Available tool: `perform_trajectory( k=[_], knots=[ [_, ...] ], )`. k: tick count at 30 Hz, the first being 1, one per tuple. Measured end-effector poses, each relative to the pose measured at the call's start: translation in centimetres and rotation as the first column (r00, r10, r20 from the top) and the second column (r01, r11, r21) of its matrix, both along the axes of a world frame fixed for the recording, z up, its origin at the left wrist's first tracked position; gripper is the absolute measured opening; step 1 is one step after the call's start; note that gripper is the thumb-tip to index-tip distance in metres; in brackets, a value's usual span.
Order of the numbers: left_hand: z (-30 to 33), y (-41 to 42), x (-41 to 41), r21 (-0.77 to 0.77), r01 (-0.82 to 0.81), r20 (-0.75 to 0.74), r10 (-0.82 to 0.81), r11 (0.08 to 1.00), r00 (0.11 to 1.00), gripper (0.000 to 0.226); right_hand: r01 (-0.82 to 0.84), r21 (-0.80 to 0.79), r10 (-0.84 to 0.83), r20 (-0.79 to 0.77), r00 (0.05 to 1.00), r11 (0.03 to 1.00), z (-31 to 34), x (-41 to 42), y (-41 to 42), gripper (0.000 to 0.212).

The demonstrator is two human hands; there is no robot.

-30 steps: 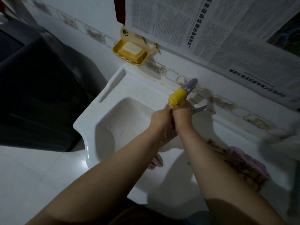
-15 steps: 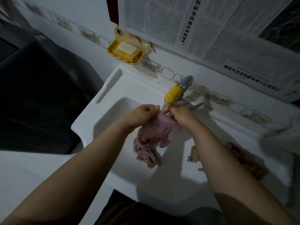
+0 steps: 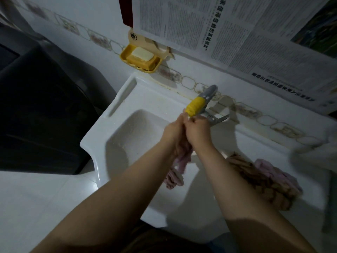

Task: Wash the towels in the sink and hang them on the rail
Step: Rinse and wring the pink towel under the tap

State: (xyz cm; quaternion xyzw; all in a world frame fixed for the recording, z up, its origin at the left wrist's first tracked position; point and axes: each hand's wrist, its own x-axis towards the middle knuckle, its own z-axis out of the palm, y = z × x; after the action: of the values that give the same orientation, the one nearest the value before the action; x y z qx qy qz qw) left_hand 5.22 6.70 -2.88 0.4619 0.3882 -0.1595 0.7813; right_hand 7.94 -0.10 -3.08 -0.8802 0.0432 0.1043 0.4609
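Both hands are gripping one pink towel (image 3: 179,161) over the sink (image 3: 113,136), pressed together just under the tap (image 3: 197,105). Left hand (image 3: 173,133) is curling its fingers round the towel's upper part, and right hand (image 3: 197,133) is closing round the same bunch beside it, knuckles touching the left ones. The towel is hanging down between the forearms into the basin, its lower end lying crumpled on the white bottom.

Going left to right: a dark cabinet (image 3: 42,110) is standing beside the sink; a yellow soap dish (image 3: 141,58) with a pale bar is sitting on the wall above the sink's left corner; newspaper (image 3: 237,31) is covering the wall above the tap. On the sink's right ledge a brown towel (image 3: 262,181) and a second pink towel (image 3: 273,170) are lying heaped, touching each other.
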Motion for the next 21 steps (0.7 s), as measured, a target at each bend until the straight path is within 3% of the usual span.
perform_trajectory(
  k=[2,6,10,13,14,17,19,21],
  knots=[
    [-0.4,-0.2,0.3,-0.007,-0.034,-0.011,0.034,0.999,0.999,0.043,0.068,-0.024,-0.067,0.065,0.996,0.997,0.2,0.1,0.1,0.033],
    [-0.6,1.5,0.7,0.009,-0.024,-0.006,0.025,1.0,1.0,0.035,-0.191,-0.123,0.21,0.167,0.963,0.974,0.4,-2.1,1.1,0.047],
    [0.4,1.1,0.5,0.103,0.146,-0.039,-0.142,0.984,0.989,0.035,-0.068,-0.257,0.11,0.152,0.982,0.964,0.0,0.4,0.1,0.041],
    [-0.3,1.9,1.3,-0.035,0.025,0.028,-0.024,0.999,0.999,0.041,-0.162,-0.249,0.24,0.324,0.915,0.955,0.5,-2.1,1.1,0.047],
    [-0.4,2.0,1.2,-0.072,0.014,0.037,-0.012,0.997,0.999,0.043,-0.167,-0.292,0.26,0.315,0.913,0.942,0.3,-2.3,1.2,0.046],
    [0.1,2.0,0.8,-0.201,0.091,0.008,-0.091,0.975,0.996,0.038,-0.15,-0.422,0.178,0.028,0.984,0.894,-1.0,1.4,-0.6,0.033],
    [0.1,3.3,1.5,-0.143,0.102,-0.014,-0.105,0.984,0.994,0.036,-0.214,-0.316,0.216,-0.028,0.976,0.924,-1.5,2.6,-2.4,0.023],
    [0.3,5.7,2.2,-0.066,0.063,-0.042,-0.066,0.996,0.997,0.03,-0.309,-0.087,0.311,0.009,0.95,0.947,-1.2,1.9,-3.5,0.026]
  ],
)
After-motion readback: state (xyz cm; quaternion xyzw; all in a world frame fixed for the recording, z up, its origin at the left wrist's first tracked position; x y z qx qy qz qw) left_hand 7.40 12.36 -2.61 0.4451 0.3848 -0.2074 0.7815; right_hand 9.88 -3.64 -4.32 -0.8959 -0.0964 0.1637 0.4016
